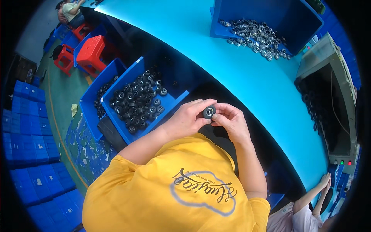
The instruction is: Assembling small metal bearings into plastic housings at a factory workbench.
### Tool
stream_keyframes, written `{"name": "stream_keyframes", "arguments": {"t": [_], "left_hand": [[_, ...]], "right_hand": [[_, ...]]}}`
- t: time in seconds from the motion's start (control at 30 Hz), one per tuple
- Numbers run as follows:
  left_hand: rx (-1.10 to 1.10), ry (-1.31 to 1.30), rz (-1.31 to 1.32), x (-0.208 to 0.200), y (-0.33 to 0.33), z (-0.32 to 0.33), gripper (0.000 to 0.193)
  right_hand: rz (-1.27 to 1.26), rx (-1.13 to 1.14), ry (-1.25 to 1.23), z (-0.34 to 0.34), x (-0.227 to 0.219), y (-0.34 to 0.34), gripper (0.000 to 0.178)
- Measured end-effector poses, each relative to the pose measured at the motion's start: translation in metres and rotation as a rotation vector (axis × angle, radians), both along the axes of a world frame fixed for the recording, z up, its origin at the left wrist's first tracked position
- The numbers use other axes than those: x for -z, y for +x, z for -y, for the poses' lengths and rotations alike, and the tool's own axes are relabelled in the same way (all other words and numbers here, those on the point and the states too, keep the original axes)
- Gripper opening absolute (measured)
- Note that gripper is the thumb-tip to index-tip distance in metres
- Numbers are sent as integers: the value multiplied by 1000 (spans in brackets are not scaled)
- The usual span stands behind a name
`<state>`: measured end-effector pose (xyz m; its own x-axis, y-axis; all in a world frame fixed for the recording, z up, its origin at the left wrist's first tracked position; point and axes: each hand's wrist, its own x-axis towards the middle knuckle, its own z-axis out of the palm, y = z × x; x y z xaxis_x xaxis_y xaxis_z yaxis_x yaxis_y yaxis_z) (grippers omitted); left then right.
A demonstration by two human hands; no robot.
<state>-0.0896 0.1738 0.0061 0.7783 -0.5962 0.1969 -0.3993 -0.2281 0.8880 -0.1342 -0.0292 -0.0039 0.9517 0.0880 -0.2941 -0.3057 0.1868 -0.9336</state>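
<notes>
Between my two hands, in front of my chest, is a small black toy-like wheel (209,112) with a light, shiny hub turned upward. My left hand (190,117) pinches its left side between thumb and fingers. The thumb and fingers of my right hand (231,121) close on its right side. Just left of my hands stands an open blue bin (122,127), holding a heap of similar black wheels (135,101). A second blue bin (87,101) beside it contains more small dark parts.
A curved light-blue table (247,77) runs ahead and to the right. On it a tipped blue bin (266,11) spills shiny metallic parts (258,36). A grey machine (328,58) stands at right, near another person's hands (322,183). Red stools (92,54) and stacked blue boxes (33,145) are left.
</notes>
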Motion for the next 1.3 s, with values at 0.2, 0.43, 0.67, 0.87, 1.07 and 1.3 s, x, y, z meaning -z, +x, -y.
{"name": "stream_keyframes", "arguments": {"t": [0.2,0.43,0.67,0.87,1.07,1.3], "left_hand": [[4,114,247,24,-8,3,50],[14,-24,-306,35,-8,0,55],[111,-358,-705,61,-6,-7,55],[79,-363,-633,62,-8,-8,53],[-58,-266,-521,49,4,-25,54],[-539,505,255,48,52,-107,39]], "right_hand": [[15,130,-1,-18,26,-8,24],[-66,149,190,-20,38,-18,28],[-100,108,327,-20,36,-21,30],[-112,139,358,-25,41,-22,30],[-68,292,449,-22,57,-28,19],[490,-69,1118,7,41,-42,23]]}}
